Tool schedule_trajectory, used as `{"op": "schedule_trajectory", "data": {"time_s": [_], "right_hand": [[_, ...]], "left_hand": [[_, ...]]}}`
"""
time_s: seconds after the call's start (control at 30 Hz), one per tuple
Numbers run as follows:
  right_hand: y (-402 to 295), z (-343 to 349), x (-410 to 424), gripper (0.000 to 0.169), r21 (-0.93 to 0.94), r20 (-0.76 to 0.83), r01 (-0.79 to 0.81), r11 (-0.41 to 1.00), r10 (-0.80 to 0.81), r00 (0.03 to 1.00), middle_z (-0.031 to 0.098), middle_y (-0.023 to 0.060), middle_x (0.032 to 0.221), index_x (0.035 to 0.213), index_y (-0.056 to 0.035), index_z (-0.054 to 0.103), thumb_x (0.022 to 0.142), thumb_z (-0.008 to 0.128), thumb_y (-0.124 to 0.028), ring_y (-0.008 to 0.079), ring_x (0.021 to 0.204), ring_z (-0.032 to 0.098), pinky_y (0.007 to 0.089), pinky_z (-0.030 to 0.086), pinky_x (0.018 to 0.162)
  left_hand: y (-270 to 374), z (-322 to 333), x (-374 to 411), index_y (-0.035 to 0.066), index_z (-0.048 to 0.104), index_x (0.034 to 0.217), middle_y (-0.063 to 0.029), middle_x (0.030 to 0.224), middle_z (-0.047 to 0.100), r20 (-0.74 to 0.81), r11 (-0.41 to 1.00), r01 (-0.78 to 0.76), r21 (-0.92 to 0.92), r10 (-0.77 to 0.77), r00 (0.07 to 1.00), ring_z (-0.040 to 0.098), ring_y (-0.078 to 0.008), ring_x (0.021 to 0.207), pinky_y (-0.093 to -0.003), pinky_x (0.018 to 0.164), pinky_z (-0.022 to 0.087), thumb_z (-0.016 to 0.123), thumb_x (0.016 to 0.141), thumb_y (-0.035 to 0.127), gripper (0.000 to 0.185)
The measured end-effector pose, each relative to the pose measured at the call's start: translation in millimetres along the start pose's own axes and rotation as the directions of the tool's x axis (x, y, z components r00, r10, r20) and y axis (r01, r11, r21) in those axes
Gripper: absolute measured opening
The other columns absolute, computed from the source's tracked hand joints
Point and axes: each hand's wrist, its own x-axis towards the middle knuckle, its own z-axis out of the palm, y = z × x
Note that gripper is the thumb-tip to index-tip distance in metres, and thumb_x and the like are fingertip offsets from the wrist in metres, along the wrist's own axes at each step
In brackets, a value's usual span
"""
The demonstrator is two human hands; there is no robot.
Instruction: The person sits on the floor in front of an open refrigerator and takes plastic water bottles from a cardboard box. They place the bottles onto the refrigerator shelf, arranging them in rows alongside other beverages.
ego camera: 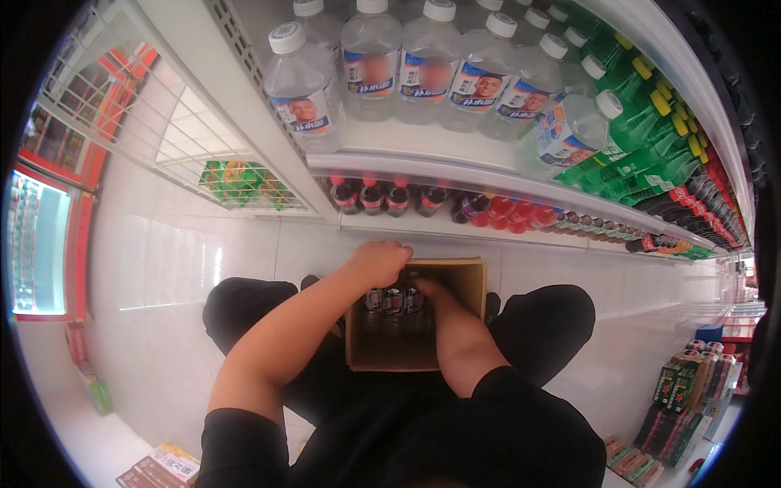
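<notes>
An open cardboard box (465,317) stands on the tiled floor between the person's bent knees. Several clear plastic bottles with labels (393,302) are inside it. My left hand (384,262) lies over the box's far left rim, its fingers curled; whether it grips the cardboard is unclear. My right hand (427,287) reaches down inside the box, near the bottles by the far wall. Its fingers are in shadow, so its hold cannot be told. Large clear bottles with white caps (305,110) stand on the shelf above and beyond the box.
The white shelf edge (427,171) runs beyond the box. Green soda bottles (640,140) stand to the right, dark cola bottles (398,198) below. A white wire rack (165,146) is at left. Beverage packs (677,390) are stacked at lower right.
</notes>
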Motion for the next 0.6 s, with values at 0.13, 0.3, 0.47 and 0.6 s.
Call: {"op": "schedule_trajectory", "data": {"time_s": [0.13,0.3,0.47,0.6], "right_hand": [[-1.9,3.1,4.6,0.079,-0.001,-0.044,0.000,1.000,0.000,0.999,0.055,0.0194,0.151,0.148,-0.0051,0.055,0.086,0.073,-0.049,0.0324,0.140,0.051,0.0447,0.041,0.114],[7.1,-15.8,22.5,0.072,-0.209,0.054,0.093,0.973,-0.084,0.995,0.055,0.0181,0.152,0.148,-0.0062,0.056,0.091,0.066,-0.050,0.0292,0.138,0.053,0.0438,0.042,0.112],[-28.8,-0.5,-14.5,0.063,-0.266,0.367,-0.154,0.952,0.247,0.897,0.059,0.0176,0.145,0.143,-0.0060,0.060,0.093,0.067,-0.044,0.0286,0.130,0.057,0.0440,0.045,0.109],[-38.4,15.4,-45.0,0.059,-0.377,0.476,-0.145,0.915,0.325,0.817,0.062,0.0167,0.141,0.140,-0.0062,0.061,0.094,0.067,-0.043,0.0283,0.127,0.059,0.0445,0.047,0.106]], "left_hand": [[-1.5,-2.8,-1.3,0.008,0.064,0.110,-0.0138,0.112,0.071,-0.001,1.000,-0.015,-0.019,0.015,1.000,0.067,-0.0381,0.109,-0.0515,0.088,0.055,0.064,0.091,0.014,0.020],[1.3,-5.8,2.1,0.007,0.065,0.110,-0.0130,0.111,0.071,-0.009,0.999,-0.048,-0.025,0.048,0.999,0.068,-0.0376,0.108,-0.0513,0.087,0.056,0.064,0.090,0.013,0.020],[-0.8,-4.7,-3.0,0.008,0.066,0.109,-0.0128,0.111,0.071,-0.007,1.000,-0.015,-0.022,0.015,1.000,0.068,-0.0370,0.109,-0.0511,0.088,0.056,0.065,0.090,0.014,0.020],[-3.4,-0.5,-0.7,0.008,0.067,0.109,-0.0136,0.111,0.072,-0.014,0.999,-0.029,-0.028,0.029,0.999,0.069,-0.0371,0.108,-0.0510,0.087,0.056,0.065,0.090,0.014,0.021]]}}
